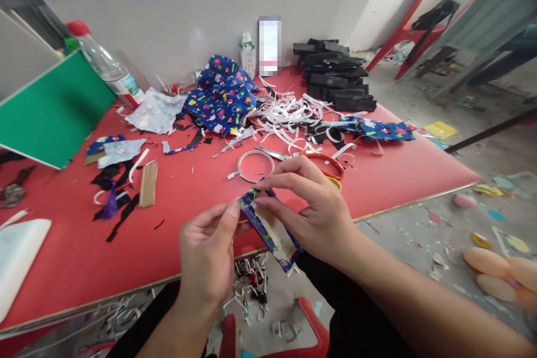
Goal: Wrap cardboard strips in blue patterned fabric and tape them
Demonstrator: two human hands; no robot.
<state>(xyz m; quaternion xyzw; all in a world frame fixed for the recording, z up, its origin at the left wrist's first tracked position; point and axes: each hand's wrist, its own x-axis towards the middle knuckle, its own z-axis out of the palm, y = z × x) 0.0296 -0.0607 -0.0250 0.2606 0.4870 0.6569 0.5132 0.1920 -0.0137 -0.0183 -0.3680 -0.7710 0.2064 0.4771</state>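
Observation:
Between my two hands, just over the table's front edge, is a small rectangular piece (pixel 272 229) with blue patterned fabric folded round its edges and a pale tan middle. My left hand (pixel 212 243) pinches its upper left corner, thumb on top. At the upper end, my right hand (pixel 312 207) is closed with thumb and fingertips on the fabric edge. Just beyond the hands lie a roll of tape (pixel 239 165) seen as a ring, and scissors with orange handles (pixel 329 163), partly behind my right hand. What the left fingers do underneath is hidden.
On the red table (pixel 201 179) lie blue patterned cloth (pixel 220 98), white strips (pixel 289 117), a purple tassel (pixel 111 201) and a tan strip (pixel 148 184). Black folded pieces (pixel 335 75) are stacked at the back right. A bottle (pixel 107 67) leans left beside a green board (pixel 59 106).

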